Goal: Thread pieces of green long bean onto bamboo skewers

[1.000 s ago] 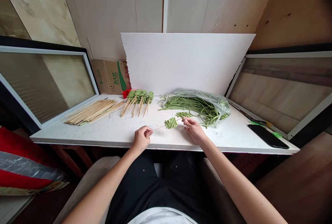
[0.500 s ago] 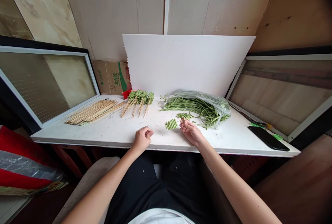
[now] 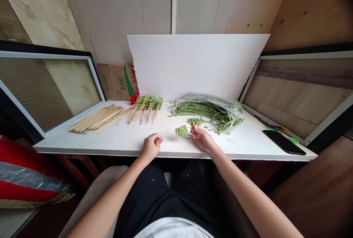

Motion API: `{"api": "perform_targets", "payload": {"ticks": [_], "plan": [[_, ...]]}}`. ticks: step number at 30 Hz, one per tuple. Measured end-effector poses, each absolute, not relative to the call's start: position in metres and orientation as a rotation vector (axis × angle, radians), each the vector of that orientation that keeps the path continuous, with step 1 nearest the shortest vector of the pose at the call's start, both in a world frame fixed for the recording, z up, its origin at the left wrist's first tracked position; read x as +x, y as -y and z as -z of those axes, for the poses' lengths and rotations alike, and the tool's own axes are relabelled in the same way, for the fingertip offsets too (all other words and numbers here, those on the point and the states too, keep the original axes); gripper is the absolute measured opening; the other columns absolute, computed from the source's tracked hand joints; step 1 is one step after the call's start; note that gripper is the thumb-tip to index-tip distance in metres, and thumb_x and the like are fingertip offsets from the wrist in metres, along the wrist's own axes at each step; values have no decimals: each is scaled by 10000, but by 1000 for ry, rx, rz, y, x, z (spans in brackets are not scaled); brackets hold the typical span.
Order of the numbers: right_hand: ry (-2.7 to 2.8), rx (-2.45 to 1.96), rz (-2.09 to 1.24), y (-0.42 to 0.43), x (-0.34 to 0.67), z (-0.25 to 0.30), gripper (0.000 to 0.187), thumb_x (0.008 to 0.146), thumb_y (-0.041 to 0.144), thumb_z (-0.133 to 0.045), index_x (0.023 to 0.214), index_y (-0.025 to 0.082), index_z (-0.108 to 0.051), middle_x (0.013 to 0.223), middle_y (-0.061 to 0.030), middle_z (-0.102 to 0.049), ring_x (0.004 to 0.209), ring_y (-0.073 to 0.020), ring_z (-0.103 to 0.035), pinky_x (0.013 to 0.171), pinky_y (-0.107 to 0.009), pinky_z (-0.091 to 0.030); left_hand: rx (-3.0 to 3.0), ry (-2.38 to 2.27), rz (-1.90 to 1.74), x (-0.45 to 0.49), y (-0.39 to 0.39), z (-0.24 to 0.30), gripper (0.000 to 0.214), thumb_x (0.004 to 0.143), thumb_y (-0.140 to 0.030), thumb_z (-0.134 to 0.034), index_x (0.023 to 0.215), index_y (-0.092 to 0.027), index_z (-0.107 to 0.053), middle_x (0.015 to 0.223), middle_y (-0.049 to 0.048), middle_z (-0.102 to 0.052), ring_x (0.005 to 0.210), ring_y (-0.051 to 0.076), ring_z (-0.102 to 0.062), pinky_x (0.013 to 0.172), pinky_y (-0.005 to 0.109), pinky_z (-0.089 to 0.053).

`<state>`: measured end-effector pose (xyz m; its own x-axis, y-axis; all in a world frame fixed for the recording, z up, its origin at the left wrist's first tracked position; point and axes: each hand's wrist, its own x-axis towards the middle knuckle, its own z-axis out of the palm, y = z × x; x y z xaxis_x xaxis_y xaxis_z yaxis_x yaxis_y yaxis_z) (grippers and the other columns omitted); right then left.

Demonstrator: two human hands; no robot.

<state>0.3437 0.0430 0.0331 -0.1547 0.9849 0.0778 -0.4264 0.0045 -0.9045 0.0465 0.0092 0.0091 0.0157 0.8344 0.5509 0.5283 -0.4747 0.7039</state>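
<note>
A long green bean (image 3: pixel 181 131), folded into a tight zigzag, sits threaded on a thin wooden skewer (image 3: pixel 169 135) held low over the white tabletop. My left hand (image 3: pixel 152 145) is closed around the skewer's left end. At the other side, my right hand (image 3: pixel 202 138) pinches the tip end just right of the folds; a bit of green shows at its fingertips, too small to make out. Beyond that hand lie a small pile of cut bean pieces (image 3: pixel 194 121) and a clear plastic bag (image 3: pixel 234 106) of long green beans (image 3: pixel 198 110).
Finished bean skewers (image 3: pixel 149 102) are stacked at the back, left of centre. Bare wooden skewers (image 3: pixel 96 118) lie farther left. A black phone (image 3: pixel 284 142) rests at the right, near scissors (image 3: pixel 271 124). A white board (image 3: pixel 198 65) and a cardboard box (image 3: pixel 118 81) stand behind.
Both hands stay nearly in place, the folded bean between them. More of the skewer shows between my left hand and the bean. The view has shifted slightly.
</note>
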Motion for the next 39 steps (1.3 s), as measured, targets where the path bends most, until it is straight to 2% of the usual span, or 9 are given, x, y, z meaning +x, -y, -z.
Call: {"api": "perform_targets", "payload": {"ticks": [11, 26, 39], "plan": [[1030, -762, -1459, -43, 343, -32, 358, 824, 501, -861, 1097, 288, -769, 961, -19, -689, 876, -173, -609, 735, -281, -506, 1998, -1424, -1443, 47, -9, -9, 170, 863, -103, -601, 741, -190, -683, 728, 22, -701, 659, 151, -617, 646, 259, -473], [1065, -799, -1413, -43, 343, -32, 408, 836, 549, -827, 1133, 282, -746, 956, -41, -700, 909, -211, -629, 763, -321, -516, 1978, -1419, -1460, 48, -8, -12, 176, 861, -99, -610, 722, -189, -670, 732, 24, -707, 660, 154, -627, 649, 257, -485], [1067, -770, -1413, -44, 343, -30, 365, 834, 527, -838, 1099, 292, -751, 922, -24, -662, 868, -195, -585, 723, -304, -488, 1960, -1431, -1453, 47, -9, -9, 173, 851, -93, -611, 721, -188, -674, 742, 28, -712, 674, 156, -633, 656, 262, -478]]}}
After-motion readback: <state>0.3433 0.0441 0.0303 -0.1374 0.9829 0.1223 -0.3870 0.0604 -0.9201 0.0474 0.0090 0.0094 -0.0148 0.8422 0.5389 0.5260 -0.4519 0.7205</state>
